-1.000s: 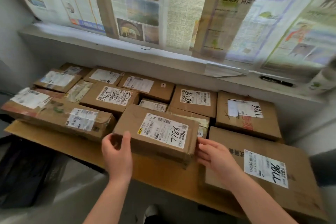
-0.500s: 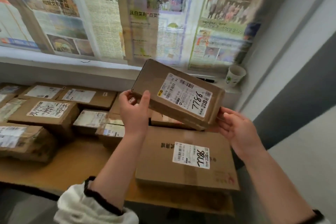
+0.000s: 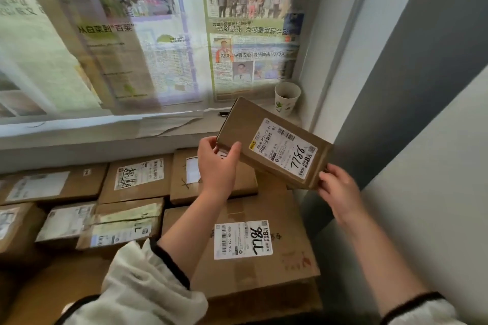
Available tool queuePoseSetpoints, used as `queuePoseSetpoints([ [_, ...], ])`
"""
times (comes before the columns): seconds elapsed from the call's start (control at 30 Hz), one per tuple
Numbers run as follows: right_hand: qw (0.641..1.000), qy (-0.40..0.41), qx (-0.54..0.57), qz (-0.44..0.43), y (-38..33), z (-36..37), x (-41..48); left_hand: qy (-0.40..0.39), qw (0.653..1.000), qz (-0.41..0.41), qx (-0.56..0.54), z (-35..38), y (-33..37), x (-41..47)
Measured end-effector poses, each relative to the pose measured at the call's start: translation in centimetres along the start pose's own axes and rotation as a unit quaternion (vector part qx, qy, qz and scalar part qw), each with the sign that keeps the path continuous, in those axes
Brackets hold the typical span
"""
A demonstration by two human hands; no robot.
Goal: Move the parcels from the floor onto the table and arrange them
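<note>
Held parcel (image 3: 274, 145): brown cardboard, white label marked 7786, tilted in the air above the table's right rear corner, clear of the boxes below. Left hand (image 3: 217, 163) pinches its left end; right hand (image 3: 338, 190) grips its lower right corner. Table (image 3: 52, 295): wooden top, crowded with labelled cardboard parcels; large box (image 3: 264, 266) marked 7786 at front right. Window sill (image 3: 105, 126): paper cup (image 3: 286, 99) in the right corner. Window: covered with newspaper sheets (image 3: 253, 31). Right wall: grey and white.

Held brown cardboard parcel (image 3: 274, 145), white label: handwritten "7786", printed "8元"
Large flat brown cardboard box (image 3: 253, 266), white label: handwritten "7786"
</note>
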State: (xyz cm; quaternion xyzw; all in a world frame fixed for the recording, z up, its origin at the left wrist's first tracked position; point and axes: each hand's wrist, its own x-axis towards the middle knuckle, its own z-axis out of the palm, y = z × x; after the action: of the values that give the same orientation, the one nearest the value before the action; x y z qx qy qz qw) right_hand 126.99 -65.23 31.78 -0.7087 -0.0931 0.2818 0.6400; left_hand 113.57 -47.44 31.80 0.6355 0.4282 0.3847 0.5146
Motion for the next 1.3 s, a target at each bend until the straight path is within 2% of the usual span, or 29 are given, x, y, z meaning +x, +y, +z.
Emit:
queuePoseSetpoints([
  [0.2, 0.999, -0.035, -0.005, 0.018, 1.4, 0.1, 0.1, -0.022, 1.000, -0.008, -0.014, 0.7, -1.1, 3.2],
  [0.37, 0.998, -0.051, 0.000, 0.042, 1.4, 1.1, 1.4, -0.078, 0.997, 0.006, -0.006, 0.3, -1.3, 5.6],
  [0.63, 0.994, -0.015, 0.050, 0.093, 3.6, 2.8, 2.6, -0.179, 0.983, 0.032, 0.017, 0.2, -1.8, 8.3],
  [0.87, 0.994, 0.006, 0.046, 0.101, 3.5, 1.9, 2.5, -0.248, 0.965, 0.041, 0.078, 2.4, -0.7, 10.6],
  [1.0, 0.993, 0.016, 0.042, 0.111, 3.8, 1.4, 1.3, -0.268, 0.955, 0.072, 0.109, 3.7, 0.0, 11.2],
  [1.3, 0.981, 0.005, 0.068, 0.183, 6.1, 1.2, -1.6, -0.339, 0.913, 0.081, 0.211, 6.7, -1.2, 11.6],
])
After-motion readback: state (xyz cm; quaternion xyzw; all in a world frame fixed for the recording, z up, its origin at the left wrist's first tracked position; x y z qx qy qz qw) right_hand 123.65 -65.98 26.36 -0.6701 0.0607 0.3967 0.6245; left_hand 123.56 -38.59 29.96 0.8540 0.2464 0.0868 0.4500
